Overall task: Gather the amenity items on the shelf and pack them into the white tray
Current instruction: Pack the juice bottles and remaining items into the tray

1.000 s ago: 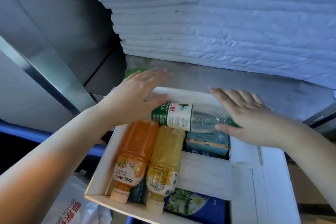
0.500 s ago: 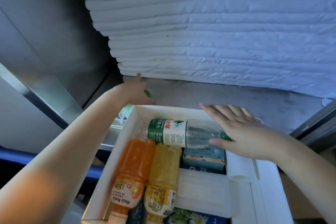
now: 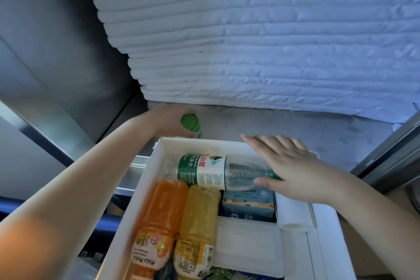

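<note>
Head view: the left hand (image 3: 167, 120) is nearer. Its grip seems curled round the green-capped bottle (image 3: 190, 122), cap toward the camera, on the shelf (image 3: 272, 125) just beyond the far-left corner of the white tray (image 3: 204, 145). The right hand (image 3: 288, 166) rests flat-fingered on the water bottle (image 3: 211, 171), which lies crosswise inside.

Stacked white linens (image 3: 261, 41) at rear; grey shelf (image 3: 295, 125), steel wall (image 3: 56, 29) on L

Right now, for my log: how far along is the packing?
Done: water bottle, orange drink, yellow drink and blue box lie in the white tray. In hand: left hand grips a green-capped bottle on the shelf; right hand rests on the water bottle. Left: packing that bottle.
</note>
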{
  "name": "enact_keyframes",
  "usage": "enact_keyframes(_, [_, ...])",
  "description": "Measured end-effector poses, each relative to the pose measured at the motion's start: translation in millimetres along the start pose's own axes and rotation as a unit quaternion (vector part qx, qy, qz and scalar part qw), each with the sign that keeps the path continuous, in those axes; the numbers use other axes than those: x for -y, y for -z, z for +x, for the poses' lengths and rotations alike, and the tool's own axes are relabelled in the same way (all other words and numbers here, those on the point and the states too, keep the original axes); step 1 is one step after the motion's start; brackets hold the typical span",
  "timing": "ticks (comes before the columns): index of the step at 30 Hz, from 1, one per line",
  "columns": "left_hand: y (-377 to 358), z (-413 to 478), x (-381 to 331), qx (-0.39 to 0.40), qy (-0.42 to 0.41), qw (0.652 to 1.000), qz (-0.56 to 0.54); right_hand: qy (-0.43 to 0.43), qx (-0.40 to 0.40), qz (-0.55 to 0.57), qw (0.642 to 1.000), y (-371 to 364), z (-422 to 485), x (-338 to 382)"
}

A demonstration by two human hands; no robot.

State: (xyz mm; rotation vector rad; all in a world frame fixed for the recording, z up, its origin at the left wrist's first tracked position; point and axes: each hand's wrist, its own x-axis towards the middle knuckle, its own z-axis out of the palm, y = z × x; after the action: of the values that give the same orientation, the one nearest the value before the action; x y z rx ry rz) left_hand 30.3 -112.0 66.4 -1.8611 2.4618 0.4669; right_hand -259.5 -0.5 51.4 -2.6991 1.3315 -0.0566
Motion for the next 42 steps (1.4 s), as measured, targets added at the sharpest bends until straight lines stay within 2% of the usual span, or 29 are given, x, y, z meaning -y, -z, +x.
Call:
enact_keyframes(6, [-11,29,-33,-0.009,-0.033,0.998,0.047,-0.002,-0.004,0.004,1.0,1,-1,1])
enact_keyframes(10, [-6,33,-33,0.041,-0.039,0.997,0.044,0.002,-0.005,0.003,1.0,0,-1,1])
enact_keyframes(15, [-13,26,-29,0.088,-0.099,0.982,0.136,0.003,-0.009,0.009,1.0,0,0,0])
enact_keyframes(19, [-8,29,-26,0.033,-0.135,0.983,0.122,0.006,-0.007,0.004,1.0,0,-1,0])
enact_keyframes(26, [10,37,-14,0.061,-0.119,0.991,0.024,0.005,-0.014,0.006,1.0,-2,0,-2])
enact_keyframes(29, [17,40,-13,0.05,-0.096,0.994,-0.028,0.005,-0.017,0.008,1.0,-3,0,-2])
enact_keyframes(32, [21,39,-11,0.036,-0.08,0.996,-0.017,0.005,-0.018,0.009,1.0,-3,-1,-2])
enact_keyframes(35, [17,33,-18,-0.003,-0.104,0.994,-0.032,0.008,-0.019,0.012,1.0,-3,-1,-2])
enact_keyframes(37, [11,27,-27,0.046,-0.124,0.991,-0.036,0.007,-0.018,0.017,1.0,-4,-1,-2])
enact_keyframes(39, [3,24,-34,0.106,-0.133,0.985,0.028,0.007,-0.023,0.019,1.0,-4,-1,-3])
enact_keyframes(42, [-5,28,-34,0.116,-0.124,0.981,0.097,0.007,-0.024,0.015,1.0,-5,-1,-2])
